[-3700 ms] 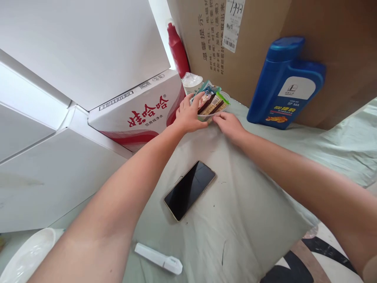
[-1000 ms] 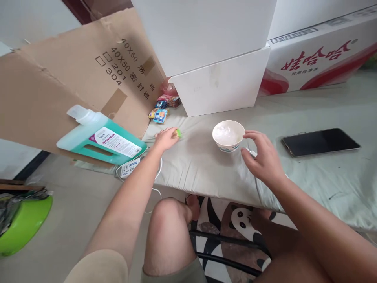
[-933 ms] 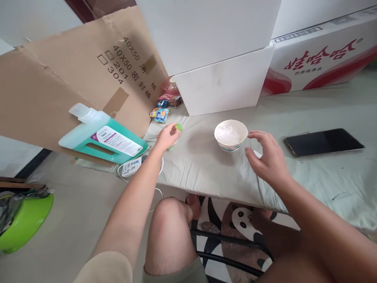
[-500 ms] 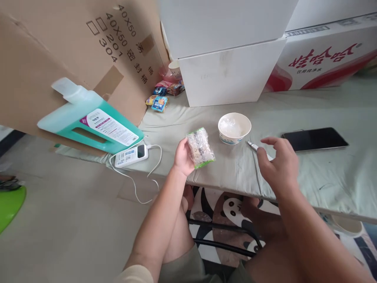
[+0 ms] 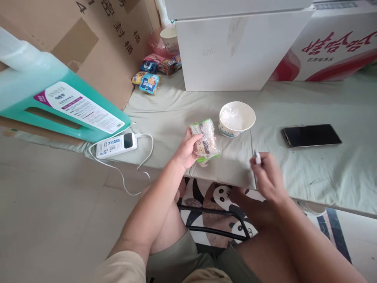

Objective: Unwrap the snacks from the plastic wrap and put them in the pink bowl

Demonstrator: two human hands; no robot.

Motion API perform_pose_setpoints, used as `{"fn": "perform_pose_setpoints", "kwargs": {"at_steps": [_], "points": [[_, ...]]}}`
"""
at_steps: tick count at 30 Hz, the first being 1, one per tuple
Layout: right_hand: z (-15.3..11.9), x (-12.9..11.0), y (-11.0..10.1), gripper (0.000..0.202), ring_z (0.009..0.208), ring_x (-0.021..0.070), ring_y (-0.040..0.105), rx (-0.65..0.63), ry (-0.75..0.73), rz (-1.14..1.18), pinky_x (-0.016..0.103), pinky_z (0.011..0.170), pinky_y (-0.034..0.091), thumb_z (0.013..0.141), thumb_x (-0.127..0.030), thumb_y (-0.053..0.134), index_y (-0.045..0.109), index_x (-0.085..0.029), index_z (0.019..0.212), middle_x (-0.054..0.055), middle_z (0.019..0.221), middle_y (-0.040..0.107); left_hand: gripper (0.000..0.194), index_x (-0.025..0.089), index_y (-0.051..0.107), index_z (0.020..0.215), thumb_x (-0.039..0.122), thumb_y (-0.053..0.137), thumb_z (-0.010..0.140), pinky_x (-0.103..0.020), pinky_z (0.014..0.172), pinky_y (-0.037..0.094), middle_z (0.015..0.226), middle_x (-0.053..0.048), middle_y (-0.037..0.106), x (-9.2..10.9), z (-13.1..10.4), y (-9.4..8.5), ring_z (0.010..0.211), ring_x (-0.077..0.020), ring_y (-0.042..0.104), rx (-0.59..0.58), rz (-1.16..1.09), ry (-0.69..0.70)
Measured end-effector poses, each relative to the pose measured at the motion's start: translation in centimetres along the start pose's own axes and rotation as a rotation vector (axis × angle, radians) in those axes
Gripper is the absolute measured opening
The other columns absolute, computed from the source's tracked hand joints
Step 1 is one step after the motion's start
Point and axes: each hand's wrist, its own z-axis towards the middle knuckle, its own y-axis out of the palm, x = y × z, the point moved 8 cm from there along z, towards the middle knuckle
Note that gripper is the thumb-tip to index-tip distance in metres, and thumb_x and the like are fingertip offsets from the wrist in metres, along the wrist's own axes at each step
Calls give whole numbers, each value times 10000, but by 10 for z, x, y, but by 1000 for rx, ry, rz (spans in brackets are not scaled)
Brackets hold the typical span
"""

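Observation:
My left hand (image 5: pixel 188 149) is closed on a clear-wrapped snack pack (image 5: pixel 207 141) with green ends, its thumb lying across the front. Pale and dark pieces show through the crinkled film. To the right, my right hand (image 5: pixel 268 175) grips a slim white utility knife (image 5: pixel 257 158), most of it covered by the fingers and a little blurred. The hand is over the front edge of the cloth-covered surface. Between and beyond both hands stands a white paper bowl (image 5: pixel 237 120) with crumpled clear plastic inside.
A black phone (image 5: pixel 312 135) lies at the right. At the left are a white power bank (image 5: pixel 116 145) with a cable and a big jug of green liquid (image 5: pixel 85 106). Small snack packets (image 5: pixel 149 83) lie beside a white box (image 5: pixel 241 51) at the back.
My right hand has picked up the utility knife from the cloth and drawn it nearer. The left thumb now lies over the snack pack, which has turned slightly. The view has shifted.

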Motion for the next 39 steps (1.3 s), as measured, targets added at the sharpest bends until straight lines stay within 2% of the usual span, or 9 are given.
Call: {"fn": "perform_pose_setpoints", "kwargs": {"at_steps": [3, 6, 13, 18, 26, 31, 34, 36, 39], "points": [[1, -31, 34, 292, 559, 154, 523, -141, -110, 166, 300, 557, 443, 860, -411, 632, 557, -241, 1085, -16, 713, 617, 690, 331, 381, 1375, 252, 730, 785, -537, 933, 600, 1263, -71, 671, -17, 2, 14, 1118, -312, 719, -52, 45, -63], [10, -34, 47, 153, 568, 151, 558, -135, -61, 174, 296, 558, 443, 855, -361, 632, 627, -242, 951, 14, 758, 695, 871, 415, 244, 1500, 277, 748, 804, -526, 891, 600, 1222, -69, 663, -31, -1, 26, 1073, -301, 705, -118, 139, -98], [14, -17, 36, 167, 571, 158, 562, -42, 77, 194, 288, 561, 431, 822, -371, 636, 615, -228, 738, 8, 653, 668, 786, 404, 357, 1424, 447, 798, 774, -416, 852, 577, 1106, -35, 629, -40, -7, 32, 974, -242, 667, -217, 298, -40], [18, -12, 35, 203, 581, 170, 559, 2, 159, 194, 295, 560, 434, 793, -420, 650, 575, -232, 799, 10, 674, 648, 1024, 340, 312, 1450, 251, 898, 614, -350, 810, 557, 1134, -45, 632, -41, -17, 43, 873, -200, 665, -302, 466, -3], [28, 27, -19, 246, 772, 269, 657, 225, 78, -290, 394, 624, 487, 895, -387, 513, 651, -245, 1041, 103, 945, 693, 972, 359, 326, 1395, 202, 863, 601, -338, 875, 536, 1134, -4, 633, 0, -8, 7, 967, -187, 649, -15, 266, 108], [35, 47, -25, 344, 920, 384, 681, 217, -26, -657, 538, 715, 527, 917, -413, 470, 688, -243, 1122, 152, 1032, 723, 929, 388, 336, 1375, 168, 812, 608, -289, 766, 523, 1075, 26, 648, 27, -5, -26, 922, -172, 645, 173, 85, 120], [42, 6, -28, 341, 847, 370, 694, 282, -155, -620, 535, 719, 540, 914, -472, 499, 684, -237, 1077, 157, 1008, 735, 911, 392, 342, 1369, 157, 794, 613, -290, 763, 527, 1051, 30, 658, 37, -3, -40, 908, -171, 657, 214, -17, 128], [57, -45, -20, 254, 563, 235, 618, 255, -244, -493, 436, 589, 518, 913, -462, 548, 676, -266, 1010, 99, 956, 735, 922, 390, 328, 1375, 148, 791, 616, -298, 784, 532, 1038, 29, 667, 44, 0, -49, 902, -169, 661, 235, -70, 133], [104, -145, 29, 128, 519, 176, 586, 73, -442, -280, 340, 491, 466, 910, -387, 588, 670, -296, 949, 48, 904, 732, 956, 394, 304, 1380, 133, 800, 606, -302, 827, 531, 1086, 15, 678, 56, 8, -67, 940, -171, 665, 273, -136, 146]]}}
